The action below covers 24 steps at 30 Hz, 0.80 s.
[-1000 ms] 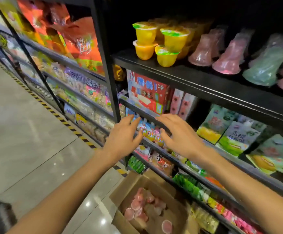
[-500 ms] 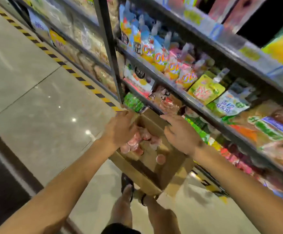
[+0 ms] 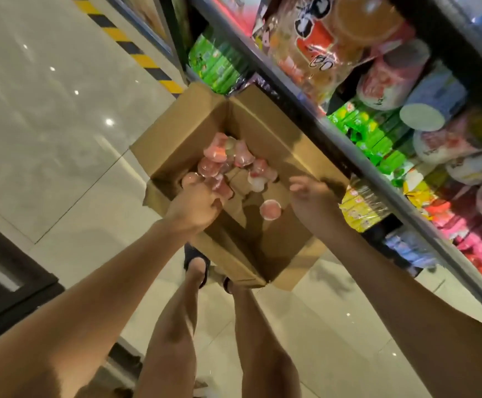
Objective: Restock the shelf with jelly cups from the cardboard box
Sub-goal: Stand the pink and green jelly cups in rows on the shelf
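Jelly cups (image 3: 228, 165) are piled loose in the far-left part of the cardboard box (image 3: 265, 130), which sits open on the floor right against the bottom of the shelf (image 3: 346, 145). One stray cup (image 3: 270, 209) lies apart from the pile, nearer the middle of the box floor.

The left hand (image 3: 195, 209) is down inside the box with its fingers curled at the near edge of the pile. It looks like a pink cup is being gripped there, but the blur is bad enough that it can't be called for sure. The right hand (image 3: 310, 196) is held over the right side of the box, fingers spread and relaxed, nothing in it.

Handling-wise, these should be pretty easy: small, light, thin clear plastic with a peel film on top. The walls are probably a bit squishy, so hard squeezing is best avoided, and the film could get poked by a fingernail. The smooth plastic may be slick too. A hold around the wide rim end, thumb on one side and fingers opposite, would likely be safest. Two or three could probably be scooped at once since they weigh next to nothing.
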Tool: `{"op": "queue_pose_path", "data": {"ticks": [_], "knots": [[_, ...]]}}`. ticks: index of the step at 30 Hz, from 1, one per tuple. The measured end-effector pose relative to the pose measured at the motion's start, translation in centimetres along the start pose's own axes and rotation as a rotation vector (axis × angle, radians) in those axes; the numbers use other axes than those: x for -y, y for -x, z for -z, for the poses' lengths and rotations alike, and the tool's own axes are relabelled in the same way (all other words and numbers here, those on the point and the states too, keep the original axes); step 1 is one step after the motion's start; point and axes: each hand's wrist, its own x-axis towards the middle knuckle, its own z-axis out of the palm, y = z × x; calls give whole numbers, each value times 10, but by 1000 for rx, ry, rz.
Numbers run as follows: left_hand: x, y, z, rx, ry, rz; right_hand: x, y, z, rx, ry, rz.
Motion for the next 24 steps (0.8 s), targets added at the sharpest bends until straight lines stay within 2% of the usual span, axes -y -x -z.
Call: {"op": "queue_pose_path", "data": {"ticks": [4, 6, 10, 14, 16, 21, 24], "knots": [[14, -23, -54, 102, 145, 238, -49, -41, -39, 28, -111, -201], [15, -39, -80, 113, 217, 289, -68, -61, -59, 33, -147, -252], [15, -75, -130, 92, 382, 319, -103, -106, -88, 58, -243, -425], [20, -116, -179, 23, 620, 435, -134, -154, -116, 111, -342, -555], [26, -139, -203, -11, 627, 494, -148, -177, -132, 97, -433, -631], [30, -195, -249, -1, 721, 563, -176, -240, -162, 60, -687, -697], [32, -225, -269, 12, 741, 563, -183, -275, -176, 104, -729, -616]]}}
